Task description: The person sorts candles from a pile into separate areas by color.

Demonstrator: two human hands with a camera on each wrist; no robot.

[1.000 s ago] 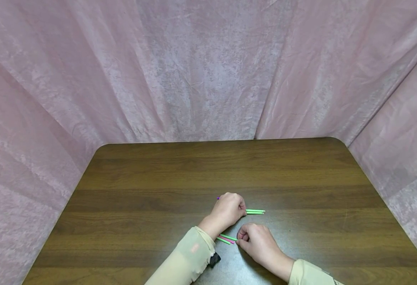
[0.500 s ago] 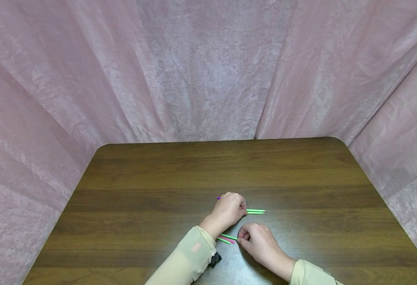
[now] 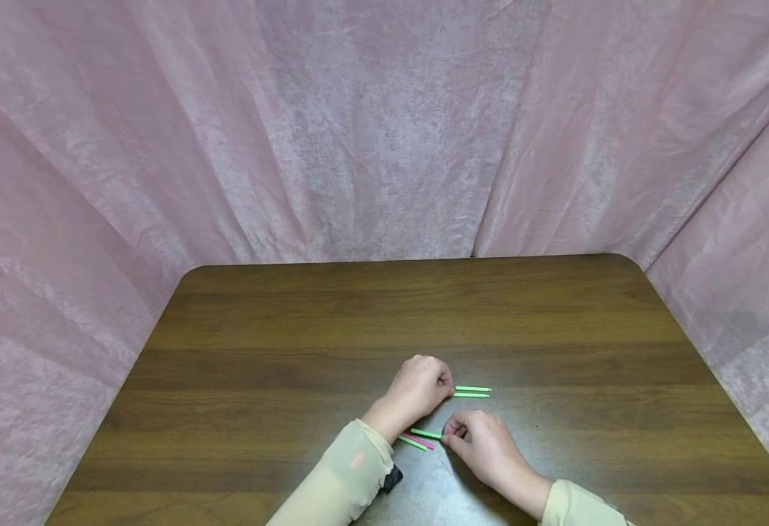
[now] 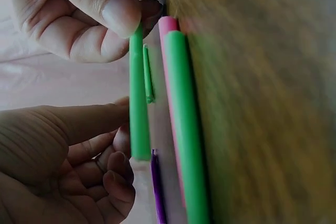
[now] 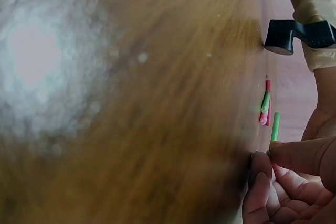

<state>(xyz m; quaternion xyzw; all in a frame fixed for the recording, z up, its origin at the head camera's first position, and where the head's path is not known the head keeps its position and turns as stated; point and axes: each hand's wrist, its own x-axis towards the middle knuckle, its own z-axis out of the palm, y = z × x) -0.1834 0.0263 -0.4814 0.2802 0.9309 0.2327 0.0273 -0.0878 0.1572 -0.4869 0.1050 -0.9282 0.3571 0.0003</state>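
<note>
In the head view, two thin green candles (image 3: 472, 395) with small tips lie side by side. At their left ends is my left hand (image 3: 419, 382); in the left wrist view its thumb and loosely bent fingers (image 4: 116, 139) show no candle between them. My right hand (image 3: 485, 444) pinches one end of another green candle (image 3: 426, 433), whose blunt end points left, raised above the table in the left wrist view. Below it lie a pink candle (image 3: 431, 447) and a green one (image 4: 188, 124), partly hidden under my left forearm. A purple candle (image 4: 157, 187) shows beyond my left hand.
The brown wooden table (image 3: 279, 314) reaches back to a pink velvet curtain (image 3: 384, 131), which hangs along the back and both sides. A black wrist device (image 3: 393, 479) juts from the left sleeve, close to the loose candles.
The right hand has lifted its green candle away from the loose pink and green ones, slightly up and right. The left hand has drawn back a little from the pair, baring their left ends.
</note>
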